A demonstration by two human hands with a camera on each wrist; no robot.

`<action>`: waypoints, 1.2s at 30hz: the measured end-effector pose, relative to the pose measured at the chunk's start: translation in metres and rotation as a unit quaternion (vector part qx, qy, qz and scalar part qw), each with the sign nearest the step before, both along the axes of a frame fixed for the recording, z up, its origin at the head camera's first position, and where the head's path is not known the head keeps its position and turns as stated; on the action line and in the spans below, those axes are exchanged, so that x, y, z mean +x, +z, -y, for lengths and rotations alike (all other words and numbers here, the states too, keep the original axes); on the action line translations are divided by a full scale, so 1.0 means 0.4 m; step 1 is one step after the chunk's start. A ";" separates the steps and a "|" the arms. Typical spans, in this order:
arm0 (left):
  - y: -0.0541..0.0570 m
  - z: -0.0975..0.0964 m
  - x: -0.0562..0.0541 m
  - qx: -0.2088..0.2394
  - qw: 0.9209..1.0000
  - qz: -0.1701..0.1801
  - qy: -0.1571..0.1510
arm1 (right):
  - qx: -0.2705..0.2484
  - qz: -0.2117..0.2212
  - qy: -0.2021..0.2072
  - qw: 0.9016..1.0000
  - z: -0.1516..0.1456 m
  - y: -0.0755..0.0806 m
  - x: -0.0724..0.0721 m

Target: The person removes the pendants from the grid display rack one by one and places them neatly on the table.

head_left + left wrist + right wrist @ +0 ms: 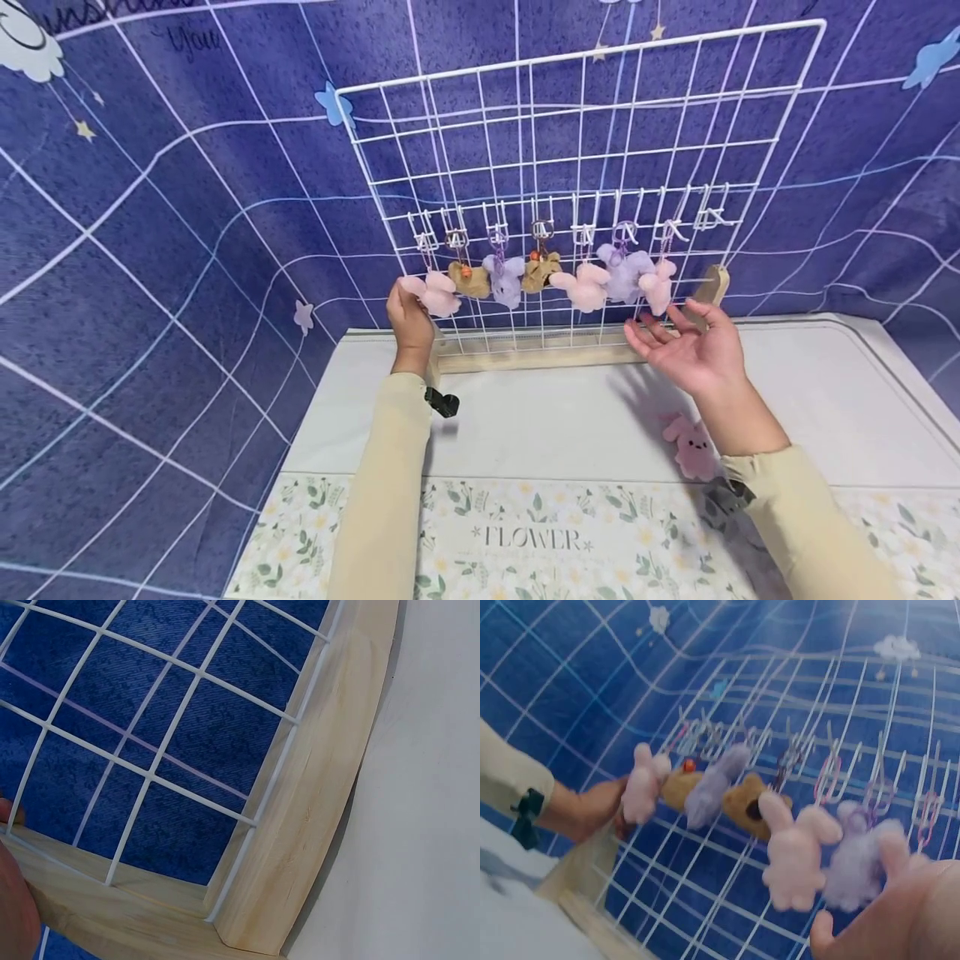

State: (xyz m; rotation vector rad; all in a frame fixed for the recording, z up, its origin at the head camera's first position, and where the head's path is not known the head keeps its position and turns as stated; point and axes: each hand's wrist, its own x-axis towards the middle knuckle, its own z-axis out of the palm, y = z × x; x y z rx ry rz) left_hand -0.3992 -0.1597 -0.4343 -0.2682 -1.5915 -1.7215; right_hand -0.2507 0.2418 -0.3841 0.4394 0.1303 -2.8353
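Observation:
A white wire grid (pixel 517 62) stands in a wooden base (pixel 525 358), with plush keychains hanging from its hooks. My left hand (pixel 411 329) grips the wooden side post (pixel 90 900) of the stand, finger and thumb on either side of it. Beside that hand hangs a pink bunny plush (pixel 435 293). My right hand (pixel 697 354) is palm up with loosely spread fingers, holding nothing. Its fingertips are just below the rightmost pink bunny plush (pixel 657 287). Between the two ends hang brown bear plushes (pixel 470 281), purple plushes (pixel 506 282) and another pink bunny (pixel 795 859).
A pink bunny plush (pixel 694 450) lies on the white table (pixel 540 425) near my right wrist. A floral mat (pixel 525 533) printed FLOWER covers the front. One hook (pixel 708 218) at the grid's right holds no plush. Blue patterned cloth (pixel 187 250) hangs behind and left.

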 end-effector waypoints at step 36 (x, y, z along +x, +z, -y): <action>0.036 -0.023 0.042 -0.012 1.000 -0.004 0.024 | 0.108 -0.425 0.114 0.891 0.016 0.041 0.048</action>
